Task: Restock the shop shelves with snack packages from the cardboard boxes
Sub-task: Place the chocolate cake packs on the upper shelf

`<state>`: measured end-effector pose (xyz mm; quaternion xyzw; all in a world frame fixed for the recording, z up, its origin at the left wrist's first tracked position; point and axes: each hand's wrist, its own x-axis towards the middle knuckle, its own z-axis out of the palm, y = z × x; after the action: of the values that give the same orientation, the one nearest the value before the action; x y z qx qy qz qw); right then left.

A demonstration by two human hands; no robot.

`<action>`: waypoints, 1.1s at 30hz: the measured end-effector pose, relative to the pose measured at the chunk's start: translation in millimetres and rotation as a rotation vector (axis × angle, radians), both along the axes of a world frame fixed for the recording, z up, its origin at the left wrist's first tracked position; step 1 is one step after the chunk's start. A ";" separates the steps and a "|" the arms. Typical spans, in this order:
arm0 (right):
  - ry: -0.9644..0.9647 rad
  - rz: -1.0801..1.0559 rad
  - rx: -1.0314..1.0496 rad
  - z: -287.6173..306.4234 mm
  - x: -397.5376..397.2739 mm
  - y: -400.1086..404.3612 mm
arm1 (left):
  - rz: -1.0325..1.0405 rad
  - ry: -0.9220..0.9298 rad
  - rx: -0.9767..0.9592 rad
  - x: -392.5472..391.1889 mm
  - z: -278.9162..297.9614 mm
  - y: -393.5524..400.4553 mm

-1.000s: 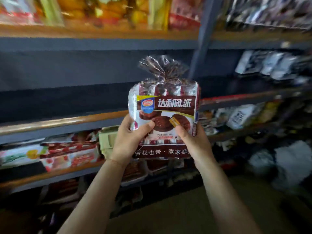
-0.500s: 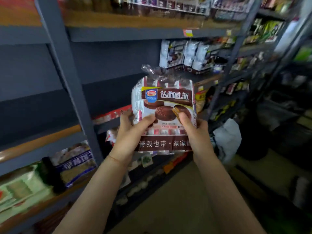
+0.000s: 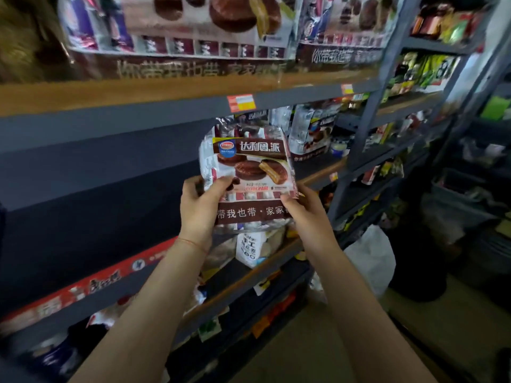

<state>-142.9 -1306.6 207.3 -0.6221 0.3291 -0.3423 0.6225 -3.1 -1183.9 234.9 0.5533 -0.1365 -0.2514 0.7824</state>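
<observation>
Item: one snack package (image 3: 250,178) of chocolate pies, clear film with a brown printed band, held upright in the air in front of the grey shelf unit (image 3: 367,125), level with the gap beneath its price tag (image 3: 241,102).

Handling, as I judged it: light for its bulk, since it sat easily between two hands without sagging much. Film soft and crinkly, likely a little slippery; the gathered top looked loose and a poor place to hold. Contents were small wrapped cakes, so probably crushable under a hard squeeze. Best hold, in my view: the two lower side edges, with palms supporting the bottom band, pressure kept mild.

Left hand (image 3: 199,206): I gripped the package's lower left edge, thumb laid across the front face, fingers curled round behind and out of sight. A thin red thread sat on that wrist.

Right hand (image 3: 305,214): I held the lower right corner, thumb on the front near the printed band, fingers wrapped behind. Neither hand was spread wide; both were closed about the package's edge.

Neighbouring stock: matching pie packages (image 3: 312,134) stood on the board just right of and behind the one I held; larger ones (image 3: 204,26) filled the board above the price tag. A white sack (image 3: 370,258) lay on the floor beside the unit's foot.
</observation>
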 end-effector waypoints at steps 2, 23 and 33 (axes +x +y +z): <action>-0.038 -0.013 0.002 1.6 12.5 -35.5 | 0.055 -0.035 0.022 8.7 1.3 -32.4; 0.210 0.440 -0.064 4.0 138.8 -286.1 | 0.340 -0.380 0.357 79.5 -31.3 -239.8; 0.214 0.563 -0.015 4.2 167.9 -303.6 | 0.480 -0.443 0.437 110.2 -42.0 -270.1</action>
<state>25.0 -1610.2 211.6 -0.7260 0.2049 -0.0909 0.6501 107.1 -1454.0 192.9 0.7640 -0.1120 0.0410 0.6342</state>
